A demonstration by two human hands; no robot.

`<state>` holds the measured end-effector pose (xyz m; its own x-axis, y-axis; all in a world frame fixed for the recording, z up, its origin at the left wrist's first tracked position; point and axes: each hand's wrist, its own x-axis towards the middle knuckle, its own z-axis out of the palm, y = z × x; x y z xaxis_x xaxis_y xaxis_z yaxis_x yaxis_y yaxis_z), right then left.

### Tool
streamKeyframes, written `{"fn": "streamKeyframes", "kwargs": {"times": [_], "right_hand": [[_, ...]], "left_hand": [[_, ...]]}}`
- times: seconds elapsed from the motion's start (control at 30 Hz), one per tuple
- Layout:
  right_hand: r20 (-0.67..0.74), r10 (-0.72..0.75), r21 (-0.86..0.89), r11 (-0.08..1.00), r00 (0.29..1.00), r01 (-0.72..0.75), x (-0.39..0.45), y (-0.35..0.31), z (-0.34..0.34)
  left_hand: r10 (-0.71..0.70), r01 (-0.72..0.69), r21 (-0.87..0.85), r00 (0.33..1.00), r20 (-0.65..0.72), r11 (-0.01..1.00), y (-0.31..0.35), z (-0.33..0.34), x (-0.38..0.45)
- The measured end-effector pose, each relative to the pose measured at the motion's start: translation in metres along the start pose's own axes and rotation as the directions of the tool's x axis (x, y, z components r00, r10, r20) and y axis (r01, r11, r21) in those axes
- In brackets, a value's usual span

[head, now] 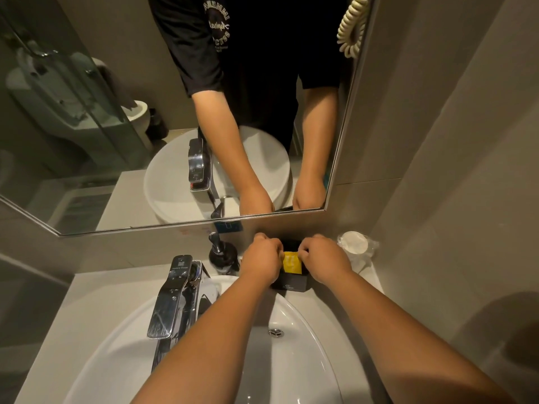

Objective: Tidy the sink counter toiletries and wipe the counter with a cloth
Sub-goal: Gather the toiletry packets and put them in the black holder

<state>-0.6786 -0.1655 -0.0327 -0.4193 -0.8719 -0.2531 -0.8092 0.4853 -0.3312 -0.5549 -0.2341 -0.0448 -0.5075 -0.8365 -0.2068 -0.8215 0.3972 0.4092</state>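
Yellow is what catches the eye: a small yellow packet [291, 262] stands in the black box [291, 282] at the back of the counter [96, 290], and you have both hands on it. Your left hand [262, 259] pinches its left edge, fingers curled in tight; your right hand [322, 258] does the same on the right edge, so the packet is held between them. The box sits just behind the white basin [110, 345], close to the wall. To its left stands a dark pump bottle [222, 256], and left of that the chrome tap [175, 295] leans out over the bowl. To the right of your right hand, a wrapped cup [354, 243] sits in the corner. The counter is pale and smooth; grey tiled walls close in on the right, and the mirror [87, 112] above shows a toilet behind glass.
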Motion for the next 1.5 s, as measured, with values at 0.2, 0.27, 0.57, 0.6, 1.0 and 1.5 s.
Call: {"fn": "streamKeyframes", "kwargs": {"times": [0.2,0.27,0.57,0.6,1.0,1.5], "right_hand": [[0.015,-0.024,-0.152,0.988,1.0,0.026,0.007,-0.004,0.0],[0.017,0.0,-0.183,0.983,1.0,0.003,0.009,-0.007,0.002],[-0.098,0.037,-0.15,0.987,0.994,-0.052,0.009,-0.009,0.01],[-0.116,0.033,-0.138,0.989,0.993,-0.049,0.008,-0.009,0.011],[-0.319,0.028,0.124,0.992,0.947,0.013,0.006,-0.001,0.015],[-0.409,0.304,0.27,0.941,0.861,-0.204,-0.161,0.083,0.045]], "left_hand": [[-0.029,0.029,0.039,0.999,0.013,0.999,0.0,0.006,-0.003],[-0.029,0.029,0.019,1.0,-0.008,0.999,0.0,0.007,-0.003],[-0.056,0.039,-0.151,0.992,-0.115,0.988,0.0,0.01,-0.01],[-0.067,0.045,-0.172,0.99,-0.12,0.984,0.001,0.01,-0.011],[-0.202,0.16,-0.329,0.975,-0.097,0.931,0.0,0.013,-0.012],[-0.088,0.063,-0.103,0.961,-0.261,0.993,-0.01,0.026,-0.073]]}}
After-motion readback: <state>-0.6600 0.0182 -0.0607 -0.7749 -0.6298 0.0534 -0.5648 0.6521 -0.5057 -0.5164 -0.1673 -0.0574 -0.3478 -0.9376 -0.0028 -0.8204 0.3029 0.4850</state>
